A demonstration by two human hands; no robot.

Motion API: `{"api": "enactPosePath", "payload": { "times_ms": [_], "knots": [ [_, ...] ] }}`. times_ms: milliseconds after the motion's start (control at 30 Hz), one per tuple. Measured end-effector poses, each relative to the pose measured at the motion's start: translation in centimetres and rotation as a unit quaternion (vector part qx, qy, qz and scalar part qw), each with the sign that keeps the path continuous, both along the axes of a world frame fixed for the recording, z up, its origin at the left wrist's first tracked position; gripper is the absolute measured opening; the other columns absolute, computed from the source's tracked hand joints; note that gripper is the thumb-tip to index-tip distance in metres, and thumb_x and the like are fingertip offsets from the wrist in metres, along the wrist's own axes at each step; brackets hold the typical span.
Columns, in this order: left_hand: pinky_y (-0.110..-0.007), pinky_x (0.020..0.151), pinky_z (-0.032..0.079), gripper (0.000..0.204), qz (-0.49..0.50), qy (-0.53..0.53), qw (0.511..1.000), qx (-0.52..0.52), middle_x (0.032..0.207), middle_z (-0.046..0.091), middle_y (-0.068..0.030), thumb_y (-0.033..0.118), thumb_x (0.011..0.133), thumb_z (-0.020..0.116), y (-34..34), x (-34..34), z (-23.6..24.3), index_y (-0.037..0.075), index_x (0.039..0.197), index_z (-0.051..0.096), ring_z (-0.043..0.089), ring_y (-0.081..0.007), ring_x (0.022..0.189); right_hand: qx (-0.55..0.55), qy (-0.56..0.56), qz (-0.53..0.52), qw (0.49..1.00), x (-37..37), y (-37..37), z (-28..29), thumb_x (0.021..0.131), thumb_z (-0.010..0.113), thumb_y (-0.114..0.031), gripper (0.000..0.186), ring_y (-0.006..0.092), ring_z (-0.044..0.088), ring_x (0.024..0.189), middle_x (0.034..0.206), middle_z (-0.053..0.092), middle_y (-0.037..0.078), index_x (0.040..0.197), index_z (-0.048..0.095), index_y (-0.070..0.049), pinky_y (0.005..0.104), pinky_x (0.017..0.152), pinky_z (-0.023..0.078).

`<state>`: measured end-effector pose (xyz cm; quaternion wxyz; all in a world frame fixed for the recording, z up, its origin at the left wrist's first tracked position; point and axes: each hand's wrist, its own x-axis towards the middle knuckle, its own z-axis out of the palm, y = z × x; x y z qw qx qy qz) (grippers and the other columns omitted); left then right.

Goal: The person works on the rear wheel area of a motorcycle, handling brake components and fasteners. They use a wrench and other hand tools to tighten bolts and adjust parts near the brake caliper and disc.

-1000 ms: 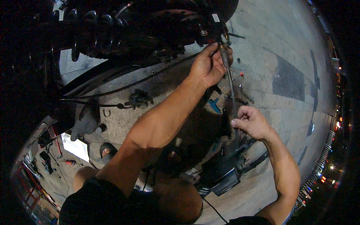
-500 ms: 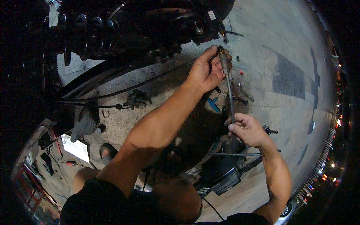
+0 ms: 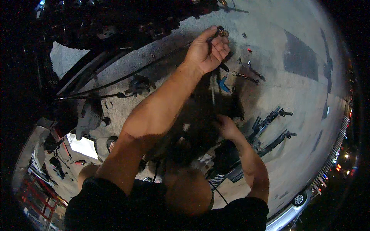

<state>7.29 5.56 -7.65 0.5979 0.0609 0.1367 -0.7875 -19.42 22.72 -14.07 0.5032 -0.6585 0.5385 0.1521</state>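
Observation:
My left hand (image 3: 208, 50) is raised palm up below the dark vehicle parts, with thumb and fingers closed on a small dark fitting (image 3: 221, 32) that has a brass-coloured part. Lower and to the right, my right hand (image 3: 227, 128) is in shadow and a little blurred, its fingers curled. A thin grey metal rod (image 3: 213, 90) runs up from those fingers, apart from the fitting; its lower part is lost in the dark. On the ground between the hands lies a blue tool (image 3: 223, 84), with a wrench (image 3: 246, 77) beside it.
Dark vehicle parts (image 3: 111, 30) fill the upper left, and a black cable (image 3: 135, 75) runs beneath them. Long black metal parts (image 3: 275, 140) lie to the right of my right arm. A white sheet (image 3: 83, 146) and a red-handled tool (image 3: 79, 162) lie at the lower left.
The rod has come away from the fitting in my left hand. My right hand has drawn down and left with it. In the picture, my left hand sits higher and slightly left.

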Motion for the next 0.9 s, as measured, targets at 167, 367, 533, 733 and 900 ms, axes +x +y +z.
{"api": "enactPosePath", "payload": {
  "times_ms": [167, 367, 533, 733, 900],
  "knots": [
    [-0.032, 0.066, 0.048, 0.016, -0.051, 0.038, 0.998, 0.004, 0.072, 0.058, -0.0044, 0.021, 0.087, 0.06, 1.2, -0.2, 0.4, 0.005, 0.087, 0.055, 0.054, -0.0176, 0.066, -0.043, -0.002, 0.019, 0.999, 1.3, 1.4, -5.5, 0.089, 0.054, -0.031, 0.045, 0.0377, 0.054, 0.111, 0.117, 0.058, 0.023, 0.123, 0.052, -0.002, 0.0431, 0.091, 0.044],
    [-0.031, 0.062, 0.045, 0.011, -0.034, -0.033, 0.997, 0.055, 0.078, 0.062, -0.0054, 0.02, 0.086, 0.062, 3.2, -2.0, 1.0, 0.01, 0.086, 0.056, 0.057, -0.0193, 0.07, -0.146, 0.045, 0.054, 0.987, 3.5, -3.4, 1.4, 0.087, 0.058, -0.026, 0.039, 0.0374, 0.061, 0.094, 0.11, 0.062, 0.018, 0.119, 0.056, -0.004, 0.0426, 0.081, 0.049],
    [-0.032, 0.064, 0.047, 0.011, -0.044, -0.056, 0.997, 0.013, 0.089, 0.065, -0.0044, 0.022, 0.086, 0.063, 3.8, -2.7, 0.9, 0.013, 0.089, 0.058, 0.061, -0.0192, 0.077, -0.287, -0.308, -0.282, 0.862, 7.4, -11.5, 10.6, 0.084, 0.065, -0.015, 0.03, 0.0238, 0.064, 0.085, 0.105, 0.063, 0.016, 0.111, 0.06, -0.002, 0.0316, 0.071, 0.052],
    [-0.032, 0.07, 0.049, 0.009, -0.016, -0.069, 0.997, 0.023, 0.092, 0.064, -0.0036, 0.021, 0.088, 0.061, 4.1, -3.2, 1.3, 0.015, 0.094, 0.057, 0.061, -0.018, 0.082, -0.393, -0.312, -0.168, 0.848, 12.8, -15.5, 14.3, 0.081, 0.068, -0.011, 0.035, 0.0159, 0.063, 0.086, 0.103, 0.064, 0.014, 0.112, 0.06, 0.001, 0.0287, 0.07, 0.052],
    [-0.033, 0.074, 0.05, 0.01, 0.001, -0.092, 0.996, 0.006, 0.093, 0.063, -0.0036, 0.022, 0.09, 0.059, 4.5, -3.0, 1.1, 0.014, 0.095, 0.057, 0.061, -0.0167, 0.083, -0.252, -0.342, -0.222, 0.877, 12.8, -16.5, 13.7, 0.079, 0.069, -0.012, 0.032, 0.0161, 0.065, 0.074, 0.088, 0.067, 0.011, 0.107, 0.061, 0.003, 0.0288, 0.067, 0.053]
  ]
}}
